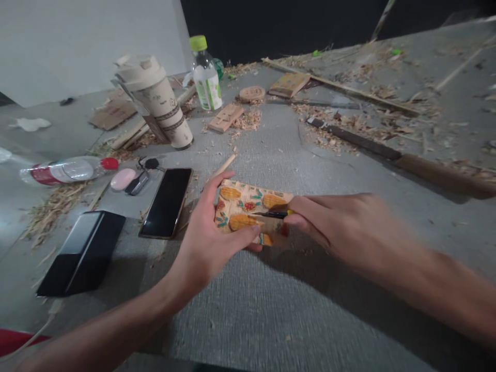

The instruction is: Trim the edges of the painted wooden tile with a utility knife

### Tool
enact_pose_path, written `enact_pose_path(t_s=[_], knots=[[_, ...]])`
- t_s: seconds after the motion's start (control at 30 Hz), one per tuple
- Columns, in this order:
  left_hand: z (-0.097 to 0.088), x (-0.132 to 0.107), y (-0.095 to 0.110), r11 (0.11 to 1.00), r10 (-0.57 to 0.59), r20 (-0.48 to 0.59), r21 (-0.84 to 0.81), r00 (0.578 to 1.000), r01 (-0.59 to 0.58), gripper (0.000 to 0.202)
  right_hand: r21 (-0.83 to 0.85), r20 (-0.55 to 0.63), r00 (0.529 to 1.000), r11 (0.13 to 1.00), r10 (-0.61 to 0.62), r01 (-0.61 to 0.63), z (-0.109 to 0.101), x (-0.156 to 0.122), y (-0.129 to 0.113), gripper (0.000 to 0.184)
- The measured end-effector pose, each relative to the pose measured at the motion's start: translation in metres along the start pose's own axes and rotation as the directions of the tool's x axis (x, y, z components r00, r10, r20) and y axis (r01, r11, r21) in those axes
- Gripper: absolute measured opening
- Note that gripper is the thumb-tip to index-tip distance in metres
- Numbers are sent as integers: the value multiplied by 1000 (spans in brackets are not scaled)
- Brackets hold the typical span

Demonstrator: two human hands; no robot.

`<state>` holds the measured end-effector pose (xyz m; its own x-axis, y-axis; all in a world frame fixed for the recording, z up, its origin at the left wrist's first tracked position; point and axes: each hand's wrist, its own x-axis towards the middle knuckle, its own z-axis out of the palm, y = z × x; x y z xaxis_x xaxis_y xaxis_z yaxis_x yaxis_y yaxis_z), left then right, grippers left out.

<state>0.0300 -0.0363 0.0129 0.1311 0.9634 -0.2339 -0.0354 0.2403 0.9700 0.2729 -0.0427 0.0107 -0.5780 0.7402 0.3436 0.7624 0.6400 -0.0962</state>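
A carved wooden block [234, 205] with painted orange, red and green shapes lies at the middle of the grey surface. My left hand [209, 230] grips its left end, fingers behind and thumb across the near side. In my right hand [329, 217] is a thin dark carving knife [271, 214] with a bit of yellow at the grip. Its tip points left and rests over the painted face, near an orange shape. The right fingers are closed, slightly blurred, and hide most of the handle and the block's right end.
Left of the block lie a phone [166, 201], a black folded device [81, 253] and a red-capped bottle [70, 169]. Behind stand a beige tumbler [158, 103] and a green-capped bottle [206, 77]. A long wood-handled tool [387, 152] lies right, among wood shavings [356, 121].
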Motion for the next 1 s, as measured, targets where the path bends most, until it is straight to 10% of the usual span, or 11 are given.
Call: enact_pose_path(t_s=[0.6,1.0], knots=[[-3,-1,-1,998,-59,-10,14,998,60,102,-81,32,999,996,31,-28,-3,1,-9,48],[-1,-5,-1,997,-29,7,69,1000,28,89,229,248,951,943,185,-243,9,-1,-12,58]])
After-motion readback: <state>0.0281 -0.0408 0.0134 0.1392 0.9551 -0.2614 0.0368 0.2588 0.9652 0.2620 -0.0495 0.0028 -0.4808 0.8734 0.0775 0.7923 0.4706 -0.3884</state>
